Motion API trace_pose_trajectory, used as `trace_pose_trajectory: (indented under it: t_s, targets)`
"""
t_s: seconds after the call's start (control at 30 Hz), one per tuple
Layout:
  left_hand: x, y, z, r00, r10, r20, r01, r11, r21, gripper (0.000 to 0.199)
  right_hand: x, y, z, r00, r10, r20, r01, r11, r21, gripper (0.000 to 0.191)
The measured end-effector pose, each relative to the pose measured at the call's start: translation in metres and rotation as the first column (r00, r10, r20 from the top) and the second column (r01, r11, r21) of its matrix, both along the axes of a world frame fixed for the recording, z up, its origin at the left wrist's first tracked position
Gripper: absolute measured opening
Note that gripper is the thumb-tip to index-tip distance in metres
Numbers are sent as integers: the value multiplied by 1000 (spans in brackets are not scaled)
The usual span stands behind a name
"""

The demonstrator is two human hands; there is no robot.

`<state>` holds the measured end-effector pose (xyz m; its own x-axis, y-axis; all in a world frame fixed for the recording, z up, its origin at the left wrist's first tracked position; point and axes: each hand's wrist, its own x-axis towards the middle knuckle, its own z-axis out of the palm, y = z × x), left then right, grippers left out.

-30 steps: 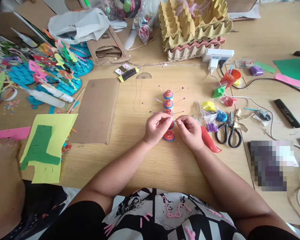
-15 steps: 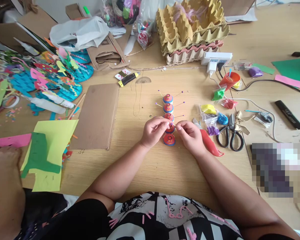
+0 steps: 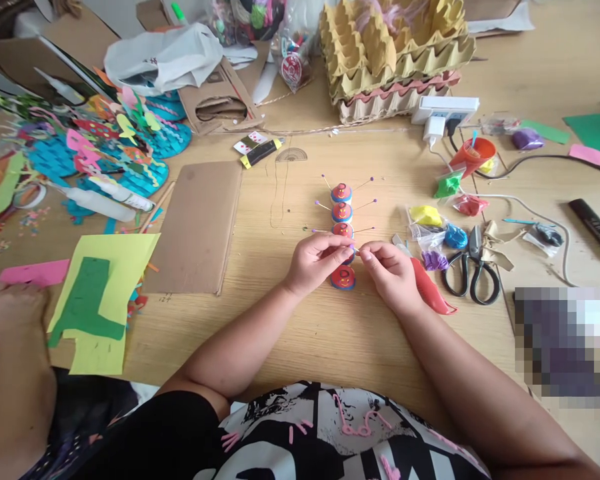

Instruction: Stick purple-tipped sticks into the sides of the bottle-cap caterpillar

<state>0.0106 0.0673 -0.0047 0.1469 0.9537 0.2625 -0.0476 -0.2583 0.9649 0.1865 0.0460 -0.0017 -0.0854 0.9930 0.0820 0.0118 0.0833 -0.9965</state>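
Fingers [image 3: 340, 257] narrow, pinching | head view: I have left hand [image 3: 310, 267] and right hand [image 3: 394, 275] nipping a purple-tipped stick [image 3: 356, 250] between them | stick at row of red-and-blue figures [image 3: 341, 212], by partly hidden fourth one down | scissors [image 3: 474, 253], red pouch [image 3: 434, 288] right of right hand

Soft light falls across a pale wooden tabletop [image 3: 270, 353] (its fine grain runs from side to side), while a patch of greyish-white wall [image 3: 117, 21] shows beyond, at far left.
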Motion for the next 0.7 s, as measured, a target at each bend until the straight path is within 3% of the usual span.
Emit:
trace_pose_trajectory:
  t_s: [0.27, 0.5, 0.7]
  targets:
    - [-1, 1, 2, 999, 12, -44, -10, 999, 48, 17, 0, -1, -1, 1000, 9, 22, -10, 1000, 27, 36]
    - [1, 0, -3, 999, -12, 32, 12, 1000, -17, 24, 1, -1, -6, 1000, -19, -12, 20, 996, 88, 26]
    - [-1, 0, -4, 1000, 17, 11, -17, 1000, -23, 21, 1, 0, -5, 998, -37, 44, 33, 995, 95, 29]
